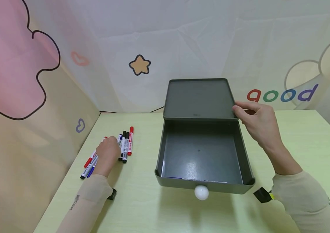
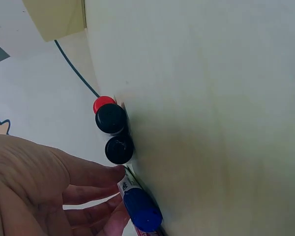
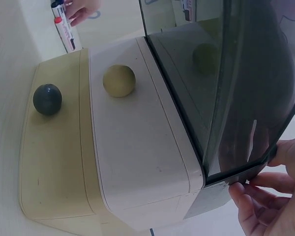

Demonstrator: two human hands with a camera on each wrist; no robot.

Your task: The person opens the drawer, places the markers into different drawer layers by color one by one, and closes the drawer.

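I find the left fingers pinching a blue-capped marker, its long axis roughly front-to-back on the tabletop, left of the grey box (right fingers grip its raised lid).

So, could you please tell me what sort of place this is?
Probably a small indoor tabletop corner, perhaps arranged for filming: a wrinkled backdrop printed with cartoon shapes stands behind a pale table, which holds marker pens and a drawer unit.
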